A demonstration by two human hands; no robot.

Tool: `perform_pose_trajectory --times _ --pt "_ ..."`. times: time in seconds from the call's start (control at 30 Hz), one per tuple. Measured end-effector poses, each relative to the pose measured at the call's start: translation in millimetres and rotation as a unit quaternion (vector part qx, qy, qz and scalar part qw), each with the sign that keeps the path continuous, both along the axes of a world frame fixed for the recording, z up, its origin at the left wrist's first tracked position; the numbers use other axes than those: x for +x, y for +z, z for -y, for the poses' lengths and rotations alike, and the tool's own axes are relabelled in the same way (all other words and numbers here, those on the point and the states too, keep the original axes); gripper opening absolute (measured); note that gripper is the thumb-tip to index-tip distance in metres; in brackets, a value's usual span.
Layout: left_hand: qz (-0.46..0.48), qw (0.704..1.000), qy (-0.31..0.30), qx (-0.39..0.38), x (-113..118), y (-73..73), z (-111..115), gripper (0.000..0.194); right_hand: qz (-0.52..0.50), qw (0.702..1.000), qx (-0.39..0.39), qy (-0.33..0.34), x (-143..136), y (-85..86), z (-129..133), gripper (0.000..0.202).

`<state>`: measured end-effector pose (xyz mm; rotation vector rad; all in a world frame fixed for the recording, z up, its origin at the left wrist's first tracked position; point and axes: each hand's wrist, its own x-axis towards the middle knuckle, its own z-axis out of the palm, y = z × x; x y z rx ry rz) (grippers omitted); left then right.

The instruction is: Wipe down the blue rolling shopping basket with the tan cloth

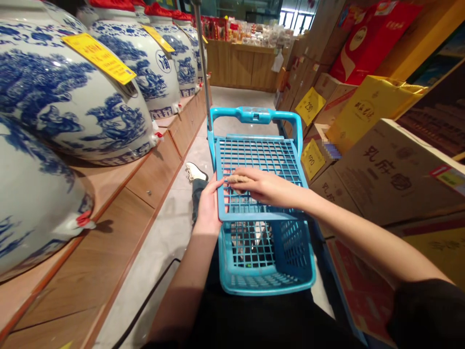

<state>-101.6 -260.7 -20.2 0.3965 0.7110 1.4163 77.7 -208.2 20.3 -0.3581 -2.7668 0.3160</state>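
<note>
The tan cloth (238, 179) lay toward 9 o'clock on the blue grid panel (261, 216), bunched under the narrowly closed fingers of the right hand (267, 186). The left hand (209, 201) gripped the panel's 9 o'clock rim, thumb above, fingers partly beneath the mesh.

Pressing too hard could have pushed a fold through the square holes and snagged it. Had the left grip slackened, the panel might have tipped toward the basket (269, 280) at 6 o'clock. The trolley's wheels were out of view; if uneven pressure had rolled it, a swing toward 10 o'clock would have threatened the porcelain jars (69, 111) on their wooden ledge (169, 150), and one toward 3 o'clock the cartons (392, 179).

Counted: two hands, one cloth, one panel, one basket and one trolley handle (254, 115) at 12 o'clock. At least five jars stood from 8 to 11 o'clock, others partly hidden. Two price cards (310, 106), one yellow bag (366, 111) and one red bag (370, 41) showed toward 2 o'clock; the cartons overlapped too much to count.
</note>
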Motion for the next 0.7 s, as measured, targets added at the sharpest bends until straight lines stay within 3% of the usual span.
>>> perform_pose_trajectory --times 0.1,0.17,0.27,0.33,0.43,0.6,0.7 --pt "-0.021 0.999 0.004 0.027 -3 -1.3 7 0.053 -0.009 0.999 -0.008 -0.039 -11 -2.9 -45 0.051" --pt "-0.055 0.998 -0.001 0.033 -5 -5.0 11 0.054 -0.019 0.998 -0.028 -0.052 -17 -3.8 -56 0.046" --pt "-0.108 0.993 0.038 0.021 -4 -14.1 13 0.063 -0.021 0.998 -0.053 -0.017 -20 -6.1 -40 0.044" --pt "-0.132 0.988 0.075 0.021 -2 -21.6 12 0.080 -0.015 0.998 -0.054 0.012 -19 -10.0 -22 0.048" --pt "-0.179 0.979 0.081 0.051 0 -32.7 10 0.100 -0.008 0.999 -0.030 0.029 -14 -18.6 -14 0.056" --pt "-0.281 0.953 0.074 0.088 -1 -44.2 13 0.095 -0.009 1.000 -0.002 -0.027 -15 -23.1 -40 0.054" --pt "-0.276 0.953 0.074 0.096 -3 -45.7 14 0.095 -0.001 0.999 -0.009 -0.047 -22 -18.5 -35 0.054"
